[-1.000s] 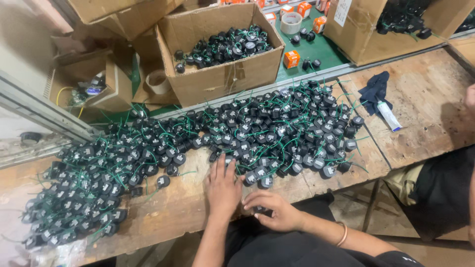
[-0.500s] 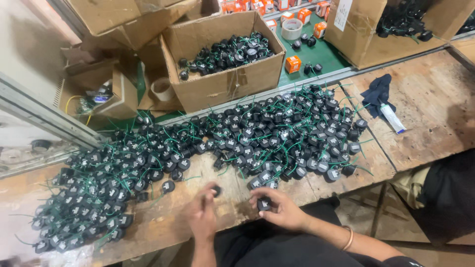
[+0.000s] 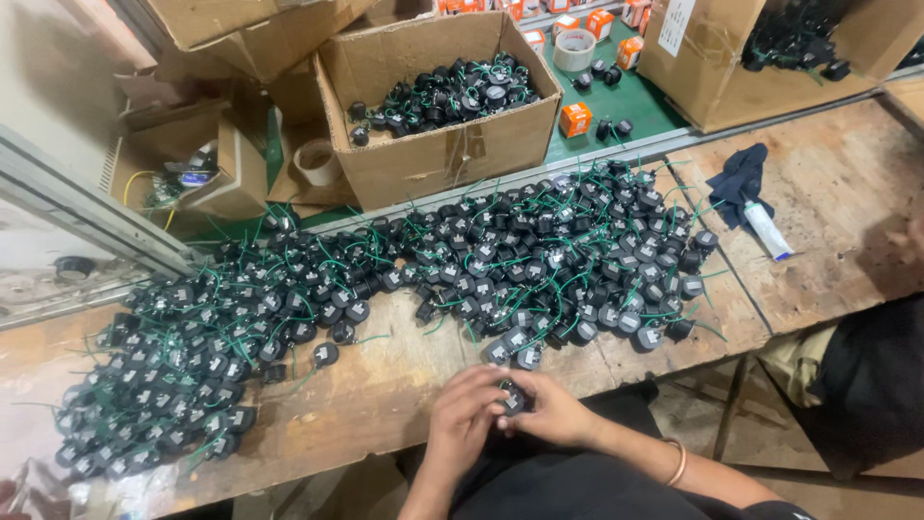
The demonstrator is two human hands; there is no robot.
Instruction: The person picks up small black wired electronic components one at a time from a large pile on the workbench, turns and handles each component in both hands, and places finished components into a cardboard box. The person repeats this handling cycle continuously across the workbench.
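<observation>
**2 hands closed around 1 small black part at the bench edge**

The left hand point(image 3: 462, 419) and the right hand point(image 3: 551, 414) meet at the near edge of the worn wooden workbench point(image 3: 385, 395), fingertips pressed together on 1 small round black plastic component point(image 3: 513, 398). It is dark, roughly disc-shaped, with a paler grey face turned upward; most of its body is hidden by the fingers, so finer detail cannot be made out. Both hands are curled narrow, gripping this piece between them. A thin bangle point(image 3: 680, 462) circles the right wrist.

Just beyond the fingertips lies the long heap of matching black round components with thin green wires point(image 3: 539, 260), sprawling away to the left and right of the hands. Its nearest pieces sit just ahead of the right hand. Farther out, beyond the heap, stands an open brown cardboard box point(image 3: 452, 144) filled with more of the same parts. Well off to the right of the right hand lie a dark blue cloth point(image 3: 736, 178) and a small white tube point(image 3: 767, 229), touching each other.
</observation>
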